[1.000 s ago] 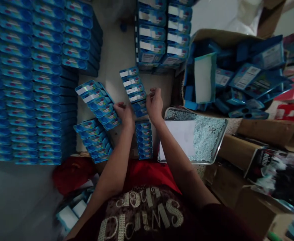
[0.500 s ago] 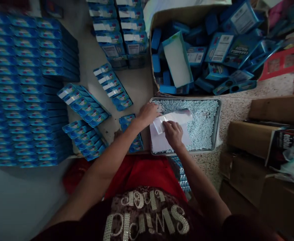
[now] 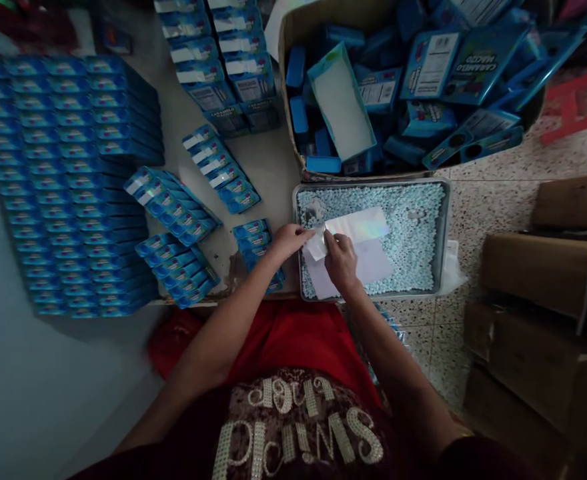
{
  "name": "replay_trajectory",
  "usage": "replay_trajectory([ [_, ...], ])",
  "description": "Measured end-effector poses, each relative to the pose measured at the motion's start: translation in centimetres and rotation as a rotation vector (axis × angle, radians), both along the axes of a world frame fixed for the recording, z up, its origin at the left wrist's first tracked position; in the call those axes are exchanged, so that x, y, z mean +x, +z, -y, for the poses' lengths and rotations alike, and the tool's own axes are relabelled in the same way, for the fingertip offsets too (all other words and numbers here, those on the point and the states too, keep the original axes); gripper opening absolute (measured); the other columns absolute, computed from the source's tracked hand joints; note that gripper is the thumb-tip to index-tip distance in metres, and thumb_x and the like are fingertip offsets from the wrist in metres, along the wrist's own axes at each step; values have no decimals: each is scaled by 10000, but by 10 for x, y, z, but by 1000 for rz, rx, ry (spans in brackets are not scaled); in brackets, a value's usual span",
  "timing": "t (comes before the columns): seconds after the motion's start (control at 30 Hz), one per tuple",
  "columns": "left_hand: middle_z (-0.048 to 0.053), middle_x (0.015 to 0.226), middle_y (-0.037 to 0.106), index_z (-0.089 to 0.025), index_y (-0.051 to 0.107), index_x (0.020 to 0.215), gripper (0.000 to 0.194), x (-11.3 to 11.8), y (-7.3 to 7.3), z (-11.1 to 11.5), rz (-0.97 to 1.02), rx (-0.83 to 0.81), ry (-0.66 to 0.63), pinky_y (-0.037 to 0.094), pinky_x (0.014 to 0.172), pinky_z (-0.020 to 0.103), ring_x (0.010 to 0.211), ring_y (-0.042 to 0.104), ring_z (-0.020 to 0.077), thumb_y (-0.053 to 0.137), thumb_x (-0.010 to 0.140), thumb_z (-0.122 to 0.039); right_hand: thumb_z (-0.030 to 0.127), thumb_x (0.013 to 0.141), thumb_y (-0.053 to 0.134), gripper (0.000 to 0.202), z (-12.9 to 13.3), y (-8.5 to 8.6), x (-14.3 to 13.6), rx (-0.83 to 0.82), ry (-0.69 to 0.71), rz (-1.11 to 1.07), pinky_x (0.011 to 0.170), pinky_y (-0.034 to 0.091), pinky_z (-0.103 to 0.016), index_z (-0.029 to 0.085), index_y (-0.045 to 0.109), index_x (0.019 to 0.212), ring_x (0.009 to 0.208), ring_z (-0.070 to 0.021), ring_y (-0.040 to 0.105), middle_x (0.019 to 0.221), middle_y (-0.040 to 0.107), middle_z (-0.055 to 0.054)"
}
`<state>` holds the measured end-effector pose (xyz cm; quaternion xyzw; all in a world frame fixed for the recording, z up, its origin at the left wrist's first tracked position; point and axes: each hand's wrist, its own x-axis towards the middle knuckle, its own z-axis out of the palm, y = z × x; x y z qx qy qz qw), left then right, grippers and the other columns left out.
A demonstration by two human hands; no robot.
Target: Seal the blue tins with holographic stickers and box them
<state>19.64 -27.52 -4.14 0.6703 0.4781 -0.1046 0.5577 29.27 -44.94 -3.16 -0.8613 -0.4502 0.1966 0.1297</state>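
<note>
Over the metal tray (image 3: 446, 233) of pale blue pellets (image 3: 413, 233), both my hands meet at a small shiny clear sticker sheet (image 3: 316, 249). My right hand (image 3: 341, 259) pinches its right side between thumb and fingers. At its upper left edge, the fingers of my left hand (image 3: 289, 241) are closed together; the fingertips partly hide what they grip. A white sheet with a rainbow sheen (image 3: 361, 225) lies on the pellets just beyond my right hand. Beneath the hands rests a plain pale paper sheet (image 3: 373, 263).
Left of the tray lie short rows of blue candy boxes (image 3: 256, 243), some with shiny strips. Tall stacks of blue boxes (image 3: 73, 200) stand far left. Behind the tray, a carton (image 3: 289, 137) holds many loose blue boxes. Brown cartons (image 3: 528, 267) stand on the speckled floor at right.
My left hand has drawn back from the tray's upper left to the clear sheet's edge, beside my right hand. The view has shifted slightly.
</note>
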Motion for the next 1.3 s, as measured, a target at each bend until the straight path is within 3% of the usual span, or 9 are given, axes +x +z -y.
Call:
replay_trajectory([
  [0.17,25,763,758,-186,815,852,112,0,0,-3,-19,14,34,520,754,274,792,703,208,729,803,-237,152,872,660,636,-6,19,10,-96,139,-168,944,578,-450,171,609,1506,1130,-324,637,1314,659,-186],
  [0.27,41,864,800,-189,843,942,214,3,4,-8,4,78,52,530,798,276,869,713,217,692,790,-188,160,992,537,436,-23,32,24,8,45,-105,983,544,-449,186,710,1392,1080,-302,647,1139,730,-149],
  [0.33,46,908,814,-191,851,985,263,5,5,-12,41,52,79,539,816,282,899,720,226,691,777,-171,182,1059,451,432,-41,35,32,82,32,-19,1006,517,-460,183,706,1408,1113,-311,629,1179,742,-159],
  [0.53,13,814,780,-168,856,942,245,7,5,-16,121,-128,214,525,789,276,785,691,191,702,755,-130,256,1099,450,413,-69,7,33,31,234,37,1010,457,-474,186,692,1427,1160,-335,577,1367,732,-122],
  [0.7,-17,658,702,-156,811,782,133,7,12,-15,147,-347,419,467,673,238,637,587,141,700,730,-106,195,1084,423,498,-43,-9,21,69,267,40,1075,422,-494,208,574,1558,1324,-346,519,1618,568,-125],
  [0.8,-6,674,715,-155,796,757,123,6,14,-11,160,-346,454,459,667,237,646,594,141,691,737,-95,197,1094,395,478,-28,-8,17,104,285,28,1092,397,-495,197,603,1524,1343,-334,514,1615,575,-123],
  [1.03,44,884,807,-165,853,1004,234,2,10,-3,44,57,208,481,751,273,811,697,203,707,821,-155,335,1093,476,314,-11,8,21,99,231,30,991,349,-476,242,772,1137,1127,-320,550,1127,764,-122],
  [1.17,75,961,828,-176,854,1097,278,1,28,3,22,159,116,506,795,294,865,720,228,658,900,-194,453,1093,477,422,-24,22,25,114,156,78,908,352,-450,215,700,1362,1053,-328,525,1064,703,-145],
  [1.3,84,1025,838,-188,857,1119,279,1,34,9,39,176,108,525,832,300,914,739,242,664,919,-214,427,1089,499,445,-41,23,30,57,228,96,884,327,-443,269,643,1479,1063,-332,494,1070,659,-138],
])
